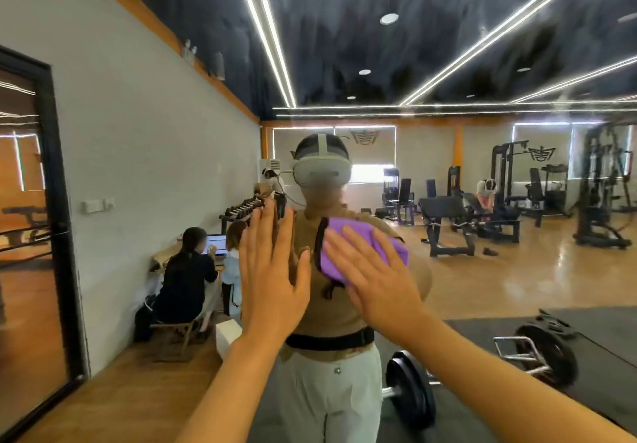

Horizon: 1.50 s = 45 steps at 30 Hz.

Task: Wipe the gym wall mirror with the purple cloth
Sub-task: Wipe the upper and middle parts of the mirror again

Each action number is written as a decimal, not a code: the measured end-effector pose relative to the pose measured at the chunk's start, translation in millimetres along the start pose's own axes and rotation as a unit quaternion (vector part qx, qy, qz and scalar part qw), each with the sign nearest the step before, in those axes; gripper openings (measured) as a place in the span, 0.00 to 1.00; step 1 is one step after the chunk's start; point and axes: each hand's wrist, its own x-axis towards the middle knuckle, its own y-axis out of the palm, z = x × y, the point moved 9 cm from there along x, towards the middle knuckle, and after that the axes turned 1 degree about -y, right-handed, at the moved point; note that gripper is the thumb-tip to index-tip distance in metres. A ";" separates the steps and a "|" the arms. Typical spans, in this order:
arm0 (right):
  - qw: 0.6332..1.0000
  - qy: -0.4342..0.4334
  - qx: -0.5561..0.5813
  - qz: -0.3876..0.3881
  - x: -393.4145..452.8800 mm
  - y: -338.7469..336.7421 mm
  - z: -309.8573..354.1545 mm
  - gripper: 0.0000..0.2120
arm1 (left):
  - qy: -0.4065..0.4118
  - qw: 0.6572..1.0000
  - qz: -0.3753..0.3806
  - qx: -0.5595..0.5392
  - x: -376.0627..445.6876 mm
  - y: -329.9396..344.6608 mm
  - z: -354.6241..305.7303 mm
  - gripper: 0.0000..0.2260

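The purple cloth (pixel 365 249) lies flat against the mirror (pixel 482 174), bunched into a rough pad whose long axis runs from upper left to lower right, at chest height of my reflection. My right hand (pixel 375 277) covers its lower edge, fingers straight and slightly fanned, pressing the cloth onto the glass rather than pinching it; the cloth extends up and to the left beyond the fingertips, so a stroke in that direction would push it ahead of the hand. My left hand (pixel 272 270) rests just beside it, to the left, palm toward the glass, fingers straight and close together, holding nothing; whether it actually touches the mirror I cannot tell from this view. The right hand is therefore the working hand. Reflected behind are weight machines (pixel 499 201), a barbell (pixel 410 391) and seated people (pixel 193 270).
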 end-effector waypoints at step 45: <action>0.991 0.121 0.010 -0.063 84.7 -61.2 -182.6 0.28 | -0.130 0.991 0.016 0.005 -9.5 17.1 -18.7 0.33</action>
